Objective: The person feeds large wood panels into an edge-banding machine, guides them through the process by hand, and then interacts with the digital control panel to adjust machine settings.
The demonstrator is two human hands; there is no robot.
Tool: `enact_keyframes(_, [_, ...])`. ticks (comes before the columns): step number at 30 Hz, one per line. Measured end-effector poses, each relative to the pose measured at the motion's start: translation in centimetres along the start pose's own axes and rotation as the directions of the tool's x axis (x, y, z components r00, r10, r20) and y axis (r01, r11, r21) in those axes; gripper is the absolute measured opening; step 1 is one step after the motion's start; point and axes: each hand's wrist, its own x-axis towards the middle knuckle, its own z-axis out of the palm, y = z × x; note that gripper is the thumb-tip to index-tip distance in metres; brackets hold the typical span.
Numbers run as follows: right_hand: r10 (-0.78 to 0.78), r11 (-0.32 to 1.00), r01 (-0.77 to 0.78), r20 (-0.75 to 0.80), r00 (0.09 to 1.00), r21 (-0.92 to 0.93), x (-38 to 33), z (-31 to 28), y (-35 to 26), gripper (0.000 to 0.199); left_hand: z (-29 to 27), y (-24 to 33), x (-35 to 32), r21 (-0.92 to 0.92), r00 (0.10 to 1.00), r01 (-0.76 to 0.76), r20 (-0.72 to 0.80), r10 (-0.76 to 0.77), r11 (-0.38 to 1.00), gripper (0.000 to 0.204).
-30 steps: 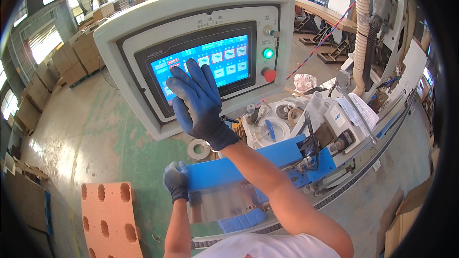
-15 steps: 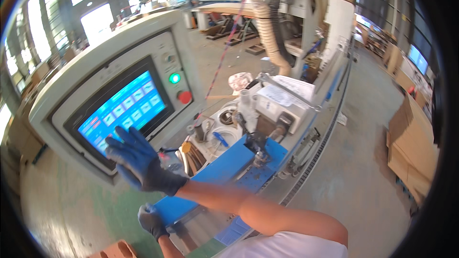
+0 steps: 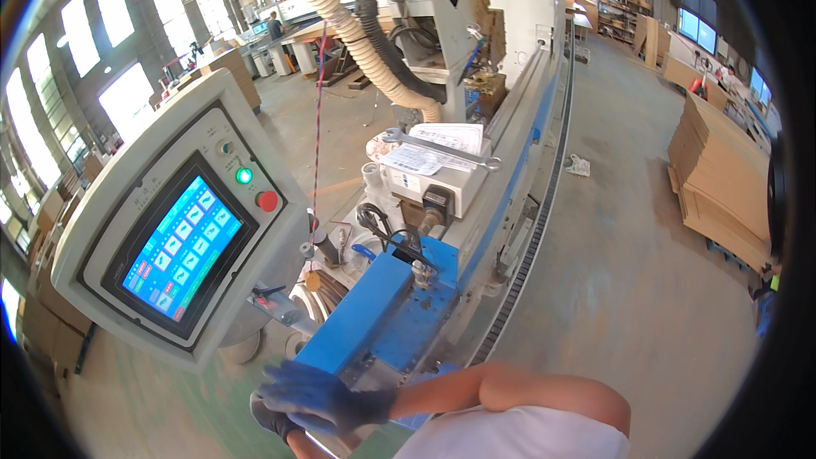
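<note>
Both of my hands wear dark blue work gloves and are low in the picture, by the near end of a long blue metal cover [image 3: 361, 314]. My right hand [image 3: 319, 395] has its fingers stretched out to the left and lies over my left hand [image 3: 274, 421]. Most of the left hand's fingers are hidden beneath it, so their pose does not show. I see no object in the right hand. To the upper left is a grey control panel [image 3: 102, 204] with a lit blue touchscreen [image 3: 183, 251], a glowing green button [image 3: 244, 176] and a red knob [image 3: 268, 201].
Beyond the blue cover, a wrench [image 3: 446, 151] lies across papers [image 3: 416, 160] on a white box [image 3: 459, 191]. A ribbed beige hose [image 3: 327, 17] hangs at the machine. Its rail runs away along the right, with stacked brown boards [image 3: 722, 178] farther right.
My right hand has left the touchscreen and come down to my left hand. The view has shifted, and the screen now shows uncovered.
</note>
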Motion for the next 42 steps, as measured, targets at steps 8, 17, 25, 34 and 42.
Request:
enact_keyframes(8, [0.123, 0.992, -0.122, 0.086, 0.989, -0.008, -7.5, -3.6, -3.0, 0.025, 0.5, 0.6, 0.8, 0.909, 0.958, 0.016, -0.134, 0.256, 0.416, 0.032])
enact_keyframes(17, [0.454, 0.734, -0.528, -0.270, 0.849, -0.427, -15.0, -11.9, -7.9, 0.023, -0.2, 1.1, 0.5, 0.913, 0.955, -0.025, -0.099, 0.280, 0.406, 0.035])
enact_keyframes(25, [0.368, 0.584, -0.672, -0.589, 0.720, -0.456, -17.6, -13.1, -12.7, 0.017, -3.2, -3.1, 4.9, 0.944, 0.942, -0.217, 0.137, 0.305, 0.247, 0.037])
enact_keyframes(34, [0.533, 0.435, -0.828, -0.640, 0.554, -0.354, -25.1, -10.9, -15.5, 0.017, -1.8, -1.3, 3.6, 0.949, 0.966, -0.182, 0.124, 0.227, 0.256, 0.039])
enact_keyframes(42, [0.437, -0.348, -0.935, -0.870, -0.229, 0.071, -42.5, -12.0, -20.9, 0.029, -2.4, -2.8, 4.3, 0.880, 0.948, -0.284, 0.198, 0.250, 0.381, 0.034])
